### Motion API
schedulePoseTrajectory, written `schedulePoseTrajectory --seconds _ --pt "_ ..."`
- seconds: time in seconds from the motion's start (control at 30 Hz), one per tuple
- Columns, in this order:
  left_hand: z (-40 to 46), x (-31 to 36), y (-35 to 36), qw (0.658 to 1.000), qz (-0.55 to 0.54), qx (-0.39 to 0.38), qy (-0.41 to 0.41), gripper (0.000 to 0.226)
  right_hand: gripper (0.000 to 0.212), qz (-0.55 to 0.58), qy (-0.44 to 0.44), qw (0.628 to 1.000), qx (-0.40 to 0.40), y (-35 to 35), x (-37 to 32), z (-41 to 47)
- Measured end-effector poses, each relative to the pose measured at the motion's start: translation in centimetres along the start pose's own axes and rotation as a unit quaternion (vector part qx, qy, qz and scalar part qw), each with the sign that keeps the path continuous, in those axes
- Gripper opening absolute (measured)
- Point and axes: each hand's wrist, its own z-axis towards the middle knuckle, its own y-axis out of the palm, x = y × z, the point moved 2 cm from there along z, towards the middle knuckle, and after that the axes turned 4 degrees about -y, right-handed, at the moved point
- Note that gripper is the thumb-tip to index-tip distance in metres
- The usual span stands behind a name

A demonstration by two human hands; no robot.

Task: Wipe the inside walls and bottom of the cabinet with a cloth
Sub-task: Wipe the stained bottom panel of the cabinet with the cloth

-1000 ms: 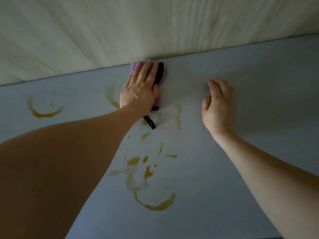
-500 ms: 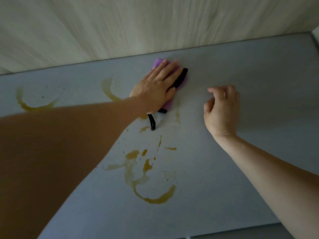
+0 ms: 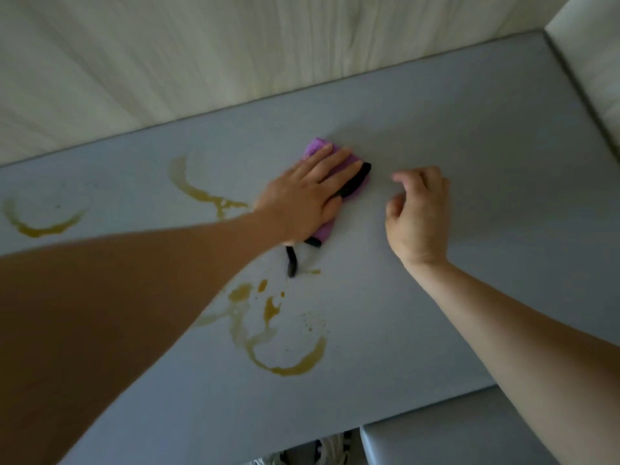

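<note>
My left hand [image 3: 303, 196] presses flat, fingers straight, on the folded purple cloth with black trim [image 3: 345, 182] near the back of the grey cabinet floor [image 3: 469, 229], my right hand [image 3: 417, 219] loosely curled and empty beside it, and I'd judge it best to keep firm, even pressure while dragging back through the sticky amber rings [image 3: 288, 357].

Both forearms bare, no sleeves; left hand [image 3: 303, 196], right hand [image 3: 417, 218] ungloved.

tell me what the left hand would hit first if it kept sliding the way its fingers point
The left hand, flat on the purple cloth, points up-right across bare grey cabinet bottom. Likely nothing until the wood-grain back wall, passing the right hand.
</note>
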Motion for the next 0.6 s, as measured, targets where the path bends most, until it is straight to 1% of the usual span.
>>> schedulePoseTrajectory --seconds 0.03,0.07,0.17,0.2,0.3,0.37,0.43,0.5,0.53,0.6 --pt "0.7 -1.3 -0.2 1.000 0.013 0.002 0.014 0.060 0.049 -0.005 -0.002 1.000 0.001 0.1 0.0 -0.3" --pt "1.6 -2.7 -0.6 1.000 0.023 0.013 0.000 0.061 0.050 -0.011 -0.004 1.000 0.004 0.1 0.0 -0.7" --pt "3.6 -5.6 -1.0 0.990 -0.008 0.034 -0.138 0.056 0.048 -0.025 -0.011 0.999 0.020 0.3 -0.4 -1.3" --pt "3.9 -5.7 -0.8 0.986 -0.015 0.038 -0.164 0.055 0.048 -0.027 -0.011 0.999 0.025 0.3 -0.4 -1.4" --pt "4.1 -4.4 -1.2 0.984 -0.009 0.050 -0.173 0.055 0.048 -0.023 0.000 0.999 0.036 0.1 -0.2 -1.5" --pt "3.3 -3.3 -0.7 0.981 -0.016 0.057 -0.185 0.055 0.045 -0.024 0.005 0.999 0.030 -0.1 -0.2 -1.7" --pt "1.5 -0.5 -0.2 0.988 -0.018 0.062 -0.144 0.058 0.036 -0.037 0.018 0.999 0.024 -0.5 -0.5 -2.0" --pt "-0.7 2.8 0.5 0.997 -0.006 0.048 -0.053 0.061 0.034 -0.051 0.024 0.998 0.008 -0.6 -0.9 -2.6" --pt "-1.4 3.3 0.7 1.000 0.014 0.023 -0.004 0.062 0.034 -0.055 0.021 0.998 0.004 -0.5 -1.2 -2.8" --pt "-1.1 1.4 0.1 0.996 0.042 -0.027 0.077 0.062 0.036 -0.065 0.020 0.998 0.003 -0.4 -1.6 -3.2"
